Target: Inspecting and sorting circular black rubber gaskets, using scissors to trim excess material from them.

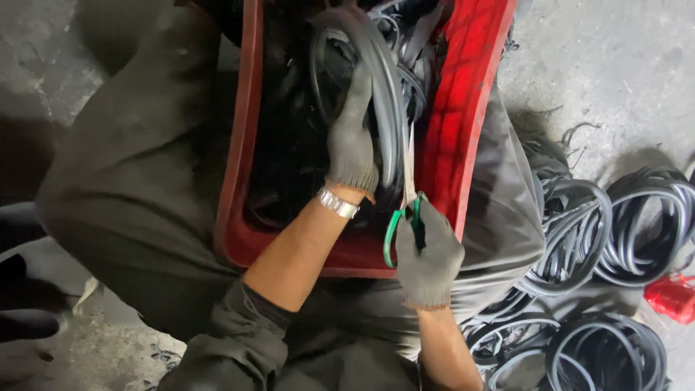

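A: Head view: the black rubber strip [387, 108] arches up out of the red crate [456, 123] resting on the person's lap, near the crate's right wall. The left hand [352, 137], gloved grey, is closed around the strip's upper curve.

B: And the scissors [407, 210]?

A: Green-handled, gripped in the gloved right hand [428, 257], fingers through the loops, blades pointing up along the strip, just beside it. How far the blades are parted is hard to tell.

B: So the step?

A: It looks like trimming or cutting the strip. The next move seems to call for the left hand keeping the rubber taut and the blades set square on the strip, clear of the glove.

B: Counts?

A: One crate, one pair of scissors, two gloved hands, one wristwatch [337, 203] on the left wrist. Roughly four coils of black rubber [579, 232] lie on the concrete floor [615, 65] beyond the crate's right side; one small red object [672, 297] sits near the picture's right edge.
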